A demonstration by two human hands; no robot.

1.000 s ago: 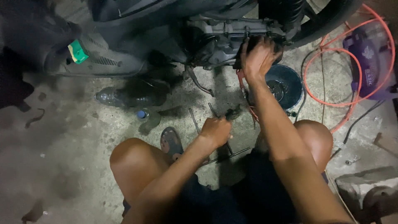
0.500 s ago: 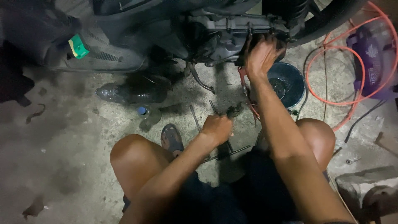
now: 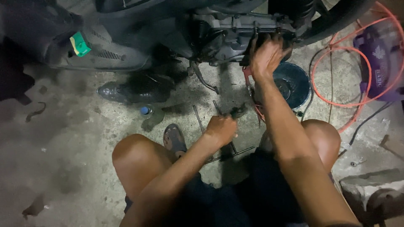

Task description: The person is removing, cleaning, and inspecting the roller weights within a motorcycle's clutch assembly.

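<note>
Motorbike repair spot: stained concrete floor (image 3: 75, 138), scooter engine (image 3: 235, 29), scattered metal tools (image 3: 200, 117), orange hose (image 3: 336, 90).

The right hand (image 3: 266, 54) is covering the part it is touching on the scooter engine (image 3: 235, 31); its fingertips are disappearing in shadow. The left hand (image 3: 221, 129) is closing over a dark tool, kind not discernible. The frame top is cutting off the scooter body (image 3: 105, 46), the right edge the orange hose (image 3: 336, 54)

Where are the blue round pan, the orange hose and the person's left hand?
blue round pan (image 3: 299, 90), head view, right inner wall.
orange hose (image 3: 326, 98), head view, lower left of the loop.
left hand (image 3: 221, 129), head view, back of the closed fist.
</note>
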